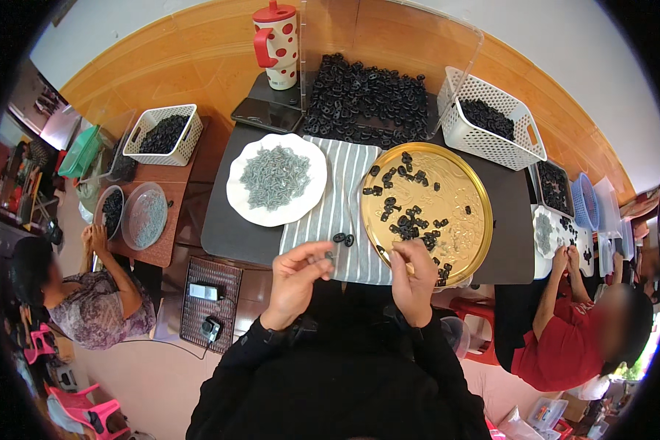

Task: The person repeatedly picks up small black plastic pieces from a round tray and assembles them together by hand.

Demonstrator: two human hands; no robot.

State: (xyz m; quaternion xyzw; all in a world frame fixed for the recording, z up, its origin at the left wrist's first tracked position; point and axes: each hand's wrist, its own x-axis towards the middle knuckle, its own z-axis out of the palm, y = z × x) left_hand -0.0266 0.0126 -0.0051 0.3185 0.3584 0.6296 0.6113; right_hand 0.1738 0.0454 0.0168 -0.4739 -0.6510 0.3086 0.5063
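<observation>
My left hand [295, 284] is over the striped cloth [312, 213], fingers curled and pinched on a small grey piece [329, 255]. Just beyond its fingertips, two small black oval plastic parts [342, 239] lie on the cloth. My right hand [413, 282] is closed in a pinch at the near left rim of the golden round tray [480, 253]; what its fingertips hold is too small to make out. Loose black plastic parts [412, 221] are scattered over that tray. Left of the cloth, a white scalloped plate [236, 192] carries a heap of thin grey pieces [275, 178].
At the back lies a big pile of black parts [363, 99] behind a clear panel. A white basket [517, 143] stands back right; a red-lidded tumbler [277, 51] and a phone [265, 115] stand back left. Co-workers sit left [99, 308] and right [565, 330].
</observation>
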